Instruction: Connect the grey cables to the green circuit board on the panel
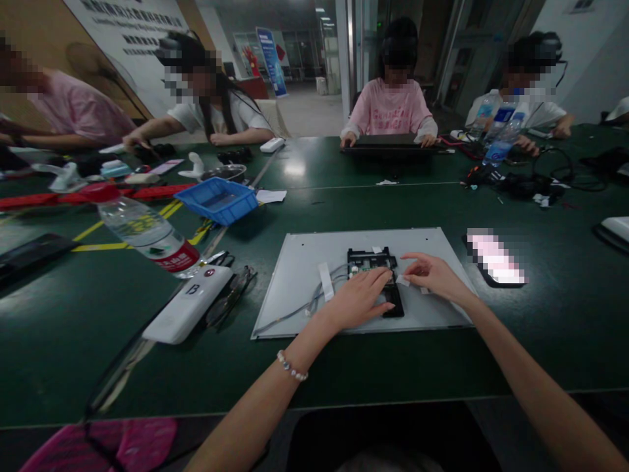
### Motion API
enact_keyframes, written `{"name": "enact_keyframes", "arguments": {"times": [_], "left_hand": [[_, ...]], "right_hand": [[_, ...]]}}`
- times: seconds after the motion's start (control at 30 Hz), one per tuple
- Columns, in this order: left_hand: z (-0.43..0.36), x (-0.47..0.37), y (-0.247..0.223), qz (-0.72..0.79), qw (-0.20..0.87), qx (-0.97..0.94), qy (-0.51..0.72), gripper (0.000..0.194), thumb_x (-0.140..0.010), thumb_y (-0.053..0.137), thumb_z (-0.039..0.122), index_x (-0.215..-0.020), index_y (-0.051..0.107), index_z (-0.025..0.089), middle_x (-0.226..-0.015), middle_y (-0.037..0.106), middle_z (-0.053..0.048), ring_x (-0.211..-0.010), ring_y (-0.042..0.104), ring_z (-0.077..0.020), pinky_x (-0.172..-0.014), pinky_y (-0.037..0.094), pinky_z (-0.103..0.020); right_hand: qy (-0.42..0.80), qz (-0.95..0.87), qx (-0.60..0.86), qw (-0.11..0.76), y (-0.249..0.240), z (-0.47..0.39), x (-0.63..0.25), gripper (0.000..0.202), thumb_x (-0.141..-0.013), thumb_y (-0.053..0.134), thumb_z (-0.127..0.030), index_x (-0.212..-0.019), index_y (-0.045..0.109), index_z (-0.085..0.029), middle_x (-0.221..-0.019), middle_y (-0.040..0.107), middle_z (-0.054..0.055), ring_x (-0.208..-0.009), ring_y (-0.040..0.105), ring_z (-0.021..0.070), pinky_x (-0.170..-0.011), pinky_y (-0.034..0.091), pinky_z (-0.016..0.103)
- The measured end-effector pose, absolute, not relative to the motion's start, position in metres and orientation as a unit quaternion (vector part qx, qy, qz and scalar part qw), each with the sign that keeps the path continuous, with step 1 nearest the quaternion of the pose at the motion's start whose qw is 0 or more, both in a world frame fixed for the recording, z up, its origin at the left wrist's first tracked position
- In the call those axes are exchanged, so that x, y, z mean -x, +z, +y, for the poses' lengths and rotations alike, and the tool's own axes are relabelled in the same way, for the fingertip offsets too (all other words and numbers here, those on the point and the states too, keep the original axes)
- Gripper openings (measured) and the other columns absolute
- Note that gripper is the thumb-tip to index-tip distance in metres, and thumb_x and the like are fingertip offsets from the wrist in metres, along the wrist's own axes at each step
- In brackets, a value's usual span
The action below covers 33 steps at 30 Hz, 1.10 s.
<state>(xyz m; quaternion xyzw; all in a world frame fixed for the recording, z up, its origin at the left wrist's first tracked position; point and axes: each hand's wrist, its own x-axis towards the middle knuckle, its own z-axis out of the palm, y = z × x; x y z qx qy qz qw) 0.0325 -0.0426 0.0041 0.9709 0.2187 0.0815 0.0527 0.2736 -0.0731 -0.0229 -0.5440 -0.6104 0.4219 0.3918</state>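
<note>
A pale grey panel [289, 269] lies flat on the table in front of me. On it sits a black plastic frame [396, 305] with a green circuit board, partly hidden under my left hand [361, 295]. That hand lies flat over the frame, fingers stretched out, thumb apart. Just right of the frame, my right hand [432, 278] pinches a small piece of white tape [402, 280] between thumb and fingers. Grey cables [289, 314] run from the board toward the panel's left corner, with a white tape strip [325, 282] across them.
A phone [496, 259] lies right of the panel. To the left are a white power bank [189, 305], glasses [230, 298], a water bottle [147, 229] and a blue tray [219, 200]. Several people sit around the table; one across holds a dark flat panel [393, 144].
</note>
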Motion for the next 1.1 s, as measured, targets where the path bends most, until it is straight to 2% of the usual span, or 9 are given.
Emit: {"name": "enact_keyframes", "arguments": {"times": [0.17, 0.33, 0.47, 0.63, 0.77, 0.9, 1.1], "left_hand": [[-0.043, -0.036, 0.004, 0.205, 0.030, -0.975, 0.079, 0.049, -0.095, 0.042, 0.043, -0.136, 0.036, 0.018, -0.136, 0.045, -0.011, -0.122, 0.045, -0.0248, -0.101, 0.036, -0.038], [-0.047, -0.044, 0.005, 0.221, -0.010, -0.972, 0.076, 0.042, -0.095, 0.041, 0.042, -0.133, 0.042, 0.023, -0.131, 0.047, -0.010, -0.113, 0.048, -0.0265, -0.094, 0.039, -0.040], [-0.049, -0.048, 0.005, 0.229, -0.024, -0.970, 0.077, 0.039, -0.095, 0.041, 0.041, -0.130, 0.046, 0.023, -0.128, 0.047, -0.009, -0.110, 0.048, -0.0263, -0.092, 0.038, -0.040], [-0.050, -0.048, 0.005, 0.233, -0.027, -0.969, 0.078, 0.040, -0.095, 0.040, 0.040, -0.130, 0.046, 0.023, -0.127, 0.047, -0.009, -0.109, 0.046, -0.0267, -0.092, 0.038, -0.041], [-0.051, -0.048, 0.006, 0.232, -0.025, -0.969, 0.079, 0.040, -0.095, 0.039, 0.040, -0.130, 0.046, 0.022, -0.127, 0.047, -0.010, -0.109, 0.046, -0.0265, -0.091, 0.038, -0.041], [-0.051, -0.048, 0.007, 0.230, -0.026, -0.970, 0.076, 0.037, -0.096, 0.038, 0.039, -0.126, 0.049, 0.022, -0.127, 0.047, -0.009, -0.108, 0.046, -0.0262, -0.090, 0.039, -0.040], [-0.050, -0.048, 0.005, 0.231, -0.021, -0.969, 0.079, 0.036, -0.096, 0.036, 0.038, -0.127, 0.048, 0.022, -0.127, 0.048, -0.008, -0.108, 0.046, -0.0259, -0.091, 0.038, -0.040]], "right_hand": [[0.381, -0.619, 0.555, 0.404, -0.024, -0.069, -0.267, 0.062, -0.074, 0.065, -0.025, -0.133, 0.047, -0.021, -0.082, 0.071, 0.003, -0.074, 0.066, 0.0172, -0.073, 0.054, 0.034], [0.352, -0.630, 0.559, 0.408, -0.025, -0.070, -0.263, 0.060, -0.075, 0.064, -0.023, -0.133, 0.047, -0.022, -0.084, 0.070, 0.003, -0.076, 0.066, 0.0169, -0.071, 0.054, 0.032], [0.335, -0.644, 0.562, 0.397, -0.024, -0.071, -0.261, 0.057, -0.077, 0.063, -0.023, -0.132, 0.048, -0.022, -0.087, 0.070, 0.004, -0.077, 0.066, 0.0173, -0.069, 0.053, 0.032], [0.263, -0.685, 0.566, 0.376, -0.023, -0.072, -0.261, 0.039, -0.080, 0.061, -0.023, -0.119, 0.060, -0.022, -0.093, 0.071, 0.005, -0.079, 0.066, 0.0176, -0.069, 0.052, 0.032], [0.202, -0.756, 0.535, 0.320, -0.014, -0.066, -0.265, 0.024, -0.081, 0.059, -0.024, -0.103, 0.068, -0.022, -0.098, 0.069, 0.005, -0.086, 0.064, 0.0194, -0.076, 0.050, 0.035], [0.184, -0.778, 0.530, 0.282, -0.012, -0.055, -0.270, 0.020, -0.083, 0.056, -0.025, -0.096, 0.070, -0.022, -0.092, 0.070, 0.005, -0.080, 0.063, 0.0194, -0.075, 0.049, 0.035], [0.239, -0.750, 0.524, 0.325, -0.023, -0.054, -0.270, 0.021, -0.082, 0.056, -0.026, -0.098, 0.069, -0.020, -0.091, 0.070, 0.004, -0.075, 0.062, 0.0170, -0.069, 0.049, 0.031]]}}
